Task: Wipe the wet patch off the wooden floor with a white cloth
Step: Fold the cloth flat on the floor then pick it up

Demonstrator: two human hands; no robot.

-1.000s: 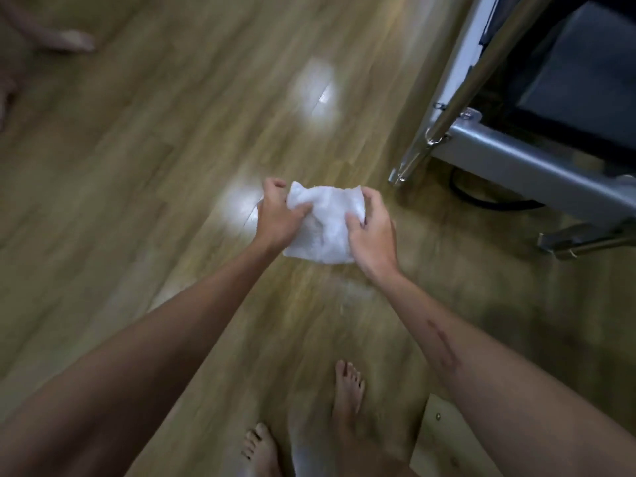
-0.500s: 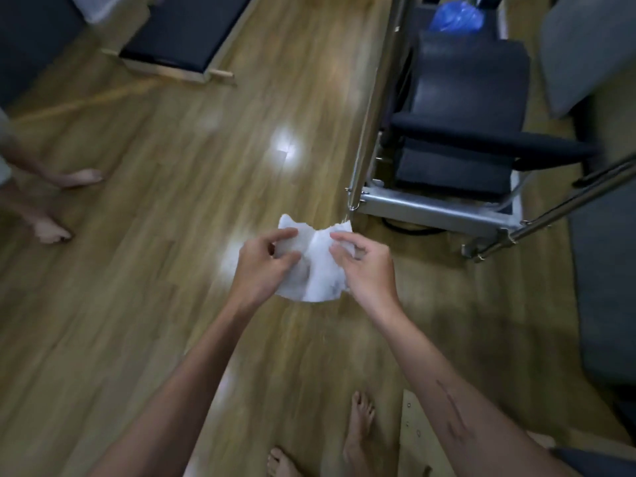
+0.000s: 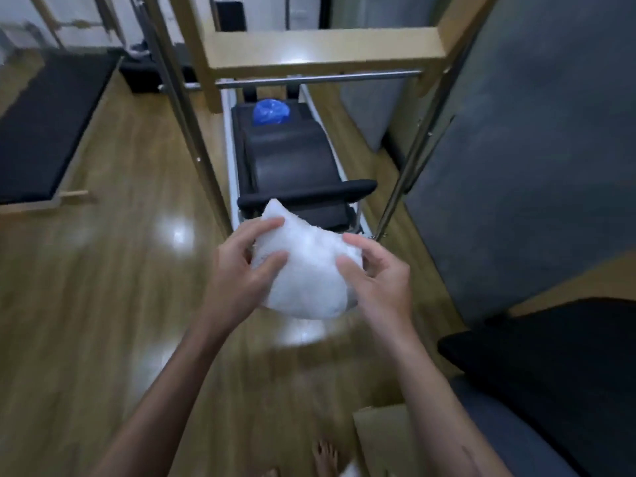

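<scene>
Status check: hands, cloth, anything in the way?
Left hand and right hand both grip white cloth, held above wooden floor. No wiping yet. Exercise machine close ahead.

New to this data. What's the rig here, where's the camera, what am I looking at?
There is no robot. A person wears one wide-angle camera on the head, looking forward and down, so the arms come in from the bottom edge. The left hand and right hand both grip a crumpled white cloth, held up in the air above the wooden floor, not touching it. The person's bare toes show at the bottom. Ahead stands an exercise machine with a metal frame and black pads; a blue bag lies on it. A black padded bench is on the left. The bright spots on the floor look like light glare; I cannot make out a wet patch.
</scene>
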